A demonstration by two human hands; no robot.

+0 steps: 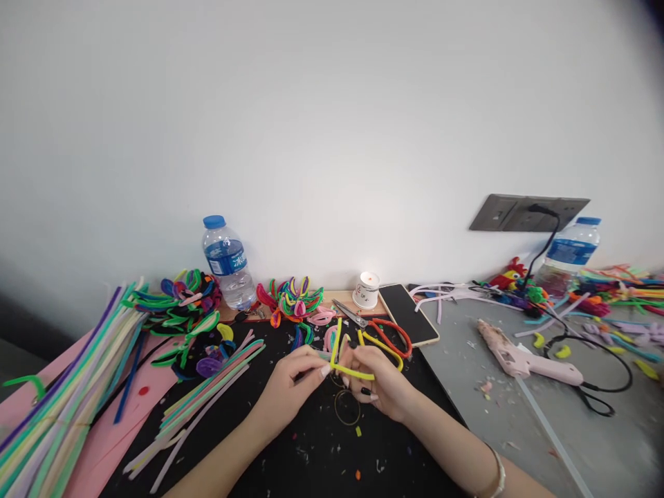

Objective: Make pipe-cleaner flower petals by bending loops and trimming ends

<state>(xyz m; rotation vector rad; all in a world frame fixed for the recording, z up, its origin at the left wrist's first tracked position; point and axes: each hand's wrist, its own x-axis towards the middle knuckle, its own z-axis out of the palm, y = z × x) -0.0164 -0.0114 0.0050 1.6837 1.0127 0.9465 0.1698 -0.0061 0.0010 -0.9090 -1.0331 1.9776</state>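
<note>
A bent yellow pipe cleaner [354,373] is held up over the black mat between my two hands. My left hand [294,384] pinches it at the bend, thumb against fingertips. My right hand [381,380] has its fingers curled around the other side of the same piece; part of the grip is hidden. Just behind my right hand lie scissors [353,315], blades pointing back left, with a red handle loop and a yellow loop beside it. A thin ring [347,408] lies on the mat below my hands.
Pipe-cleaner bundles [67,387] lie left, with finished bunches [293,297] along the wall. A water bottle [228,266], paper cup [366,290] and phone [409,315] stand or lie behind. At right are a corded pink glue gun [529,360] and a wall socket [529,213].
</note>
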